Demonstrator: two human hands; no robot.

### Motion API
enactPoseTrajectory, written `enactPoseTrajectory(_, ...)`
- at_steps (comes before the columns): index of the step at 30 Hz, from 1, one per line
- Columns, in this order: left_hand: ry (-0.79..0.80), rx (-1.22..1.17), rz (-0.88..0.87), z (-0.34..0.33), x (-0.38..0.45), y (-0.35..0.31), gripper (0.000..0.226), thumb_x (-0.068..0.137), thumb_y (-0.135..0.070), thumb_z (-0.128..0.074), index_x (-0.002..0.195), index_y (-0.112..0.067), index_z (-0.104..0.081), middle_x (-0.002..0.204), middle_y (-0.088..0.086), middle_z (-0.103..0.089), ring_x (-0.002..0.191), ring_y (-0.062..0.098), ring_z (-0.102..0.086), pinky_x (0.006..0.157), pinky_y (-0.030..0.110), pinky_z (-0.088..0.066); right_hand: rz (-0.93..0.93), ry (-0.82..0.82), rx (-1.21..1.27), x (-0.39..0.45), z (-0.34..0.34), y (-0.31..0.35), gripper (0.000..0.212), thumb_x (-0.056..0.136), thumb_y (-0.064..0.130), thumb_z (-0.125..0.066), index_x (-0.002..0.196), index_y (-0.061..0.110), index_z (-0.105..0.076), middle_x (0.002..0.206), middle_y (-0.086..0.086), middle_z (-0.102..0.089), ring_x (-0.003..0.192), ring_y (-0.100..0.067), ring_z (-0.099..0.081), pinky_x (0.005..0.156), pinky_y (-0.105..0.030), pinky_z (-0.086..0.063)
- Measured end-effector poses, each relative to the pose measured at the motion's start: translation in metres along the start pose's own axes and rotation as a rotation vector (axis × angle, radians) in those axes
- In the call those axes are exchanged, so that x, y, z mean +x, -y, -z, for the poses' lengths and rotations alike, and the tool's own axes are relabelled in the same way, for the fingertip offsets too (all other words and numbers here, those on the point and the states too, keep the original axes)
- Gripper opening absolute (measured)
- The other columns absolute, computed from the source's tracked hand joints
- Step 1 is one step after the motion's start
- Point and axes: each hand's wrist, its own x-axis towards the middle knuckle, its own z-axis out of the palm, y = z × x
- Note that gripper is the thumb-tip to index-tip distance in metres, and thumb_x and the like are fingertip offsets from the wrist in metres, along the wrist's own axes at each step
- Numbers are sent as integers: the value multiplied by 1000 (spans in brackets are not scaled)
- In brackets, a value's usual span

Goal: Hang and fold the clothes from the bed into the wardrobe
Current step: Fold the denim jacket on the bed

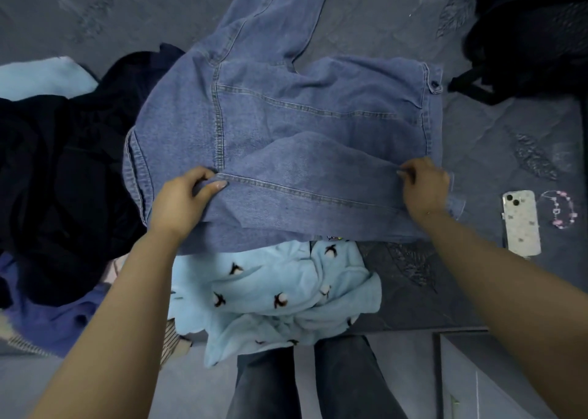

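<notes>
On the near half of the grey bed [366, 30], seen from the head camera, a blue denim jacket [286, 116] lies spread back-side up, one sleeve running away toward the far edge. It is laid flat this way, I judge, so that it can be folded squarely.

The left hand [181, 200] pinches the fabric at a seam on the near left of the jacket, thumb and fingers curled round a ridge of denim. The right hand [424, 186] grips the matching point on the near right. Holding both ends at once keeps the fold line straight — a raised hump of cloth between the hands suggests the near part is being turned over toward the far side.

The jacket's near edge overlaps a light blue fleece garment [280, 294] with small dark motifs, which spills over the near edge of the bed. To the left sits a heap of dark navy clothes [63, 180], waiting their turn. On the right, well apart from the jacket, lie a phone [521, 224] face down and just beside it a pink beaded charm [560, 210] — set aside out of the folding area, it seems. A black bag [528, 36] rests at the far right.

The wardrobe is not in view.
</notes>
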Motion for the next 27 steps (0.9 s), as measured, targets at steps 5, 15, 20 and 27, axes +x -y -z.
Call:
enactPoseTrajectory(5,-123,75,-221,8,1,-18,14,92,-48,-58,92,-34,-59,89,-6,-65,83,21,-59,65,31,-37,69,-75,80,26,7,13,17,95,12,-55,103,3,-68,107,-17,-66,101,-36,-60,94,-46,-41)
enactPoseTrajectory(15,-116,585,-542,-58,5,-63,54,92,-32,-47,145,-24,-42,154,10,-34,144,27,-28,116,52,-12,-41,234,-221,-43,-59,37,64,102,44,-24,155,25,6,163,-5,11,150,-25,8,116,-60,6)
enactPoseTrajectory(20,104,796,-401,-77,2,19,63,98,-61,-17,155,-34,-12,164,1,0,151,25,2,121,52,1,-83,417,-265,-48,-64,-9,66,96,63,-7,149,37,22,158,12,26,148,-15,16,116,-62,5)
enactPoseTrajectory(27,-26,493,-360,-68,14,-18,49,97,-49,-33,135,-27,-54,151,3,-41,140,28,-33,113,51,-16,-25,80,-50,-42,-47,13,46,95,22,-57,137,6,-50,144,-18,-43,128,-41,-42,103,-55,-31)
